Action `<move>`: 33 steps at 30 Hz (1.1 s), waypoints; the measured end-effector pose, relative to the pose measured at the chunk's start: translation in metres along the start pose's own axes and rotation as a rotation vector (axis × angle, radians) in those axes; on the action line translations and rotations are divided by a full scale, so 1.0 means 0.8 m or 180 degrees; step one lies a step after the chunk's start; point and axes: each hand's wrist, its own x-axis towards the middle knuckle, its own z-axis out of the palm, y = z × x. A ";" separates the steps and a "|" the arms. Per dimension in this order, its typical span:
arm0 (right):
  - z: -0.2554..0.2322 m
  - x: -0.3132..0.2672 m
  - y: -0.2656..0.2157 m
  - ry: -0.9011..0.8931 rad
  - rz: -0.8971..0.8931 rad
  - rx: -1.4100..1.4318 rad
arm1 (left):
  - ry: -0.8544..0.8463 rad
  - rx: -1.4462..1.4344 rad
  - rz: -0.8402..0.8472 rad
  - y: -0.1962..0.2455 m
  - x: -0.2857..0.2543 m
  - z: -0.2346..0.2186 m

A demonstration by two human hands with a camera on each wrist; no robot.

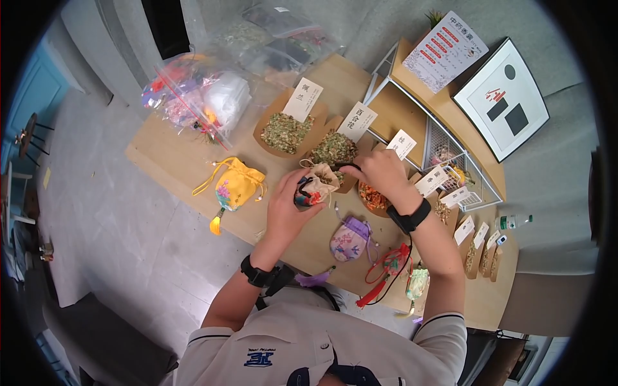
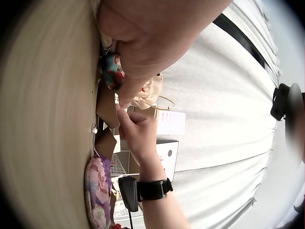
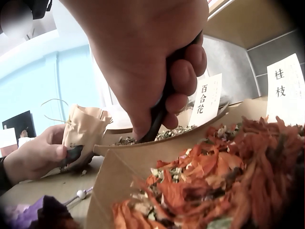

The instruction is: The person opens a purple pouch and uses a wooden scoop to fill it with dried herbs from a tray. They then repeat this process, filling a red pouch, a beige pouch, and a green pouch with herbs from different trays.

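My left hand (image 1: 285,204) holds a drawstring pouch (image 1: 322,180) with its cream-lined mouth spread upward; dried bits show inside. Its fingers and thumb curl round the patterned lower part, seen also from the side in the right wrist view (image 3: 86,129). My right hand (image 1: 382,172) grips a slim black-handled utensil (image 3: 164,98), which slants down toward a paper tray of greenish dried herbs (image 1: 333,148) beside the pouch. The utensil's working end is hidden. Right below this hand lies a tray of orange dried petals (image 3: 214,167).
A yellow pouch (image 1: 235,183) lies left and a purple pouch (image 1: 351,239) in front, near red and green ones. Another herb tray (image 1: 286,133) stands behind. Labelled trays line the right side before a wire-framed shelf (image 1: 412,90). Plastic bags (image 1: 199,96) fill the back left.
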 end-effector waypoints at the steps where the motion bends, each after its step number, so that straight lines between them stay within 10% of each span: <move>1: 0.002 -0.003 -0.002 0.0009 -0.0009 -0.0063 | -0.0006 -0.0010 -0.0020 0.000 0.000 0.000; 33: -0.062 -0.024 -0.018 0.0921 -0.0107 0.0589 | 0.0159 0.0022 0.0103 -0.005 0.001 0.001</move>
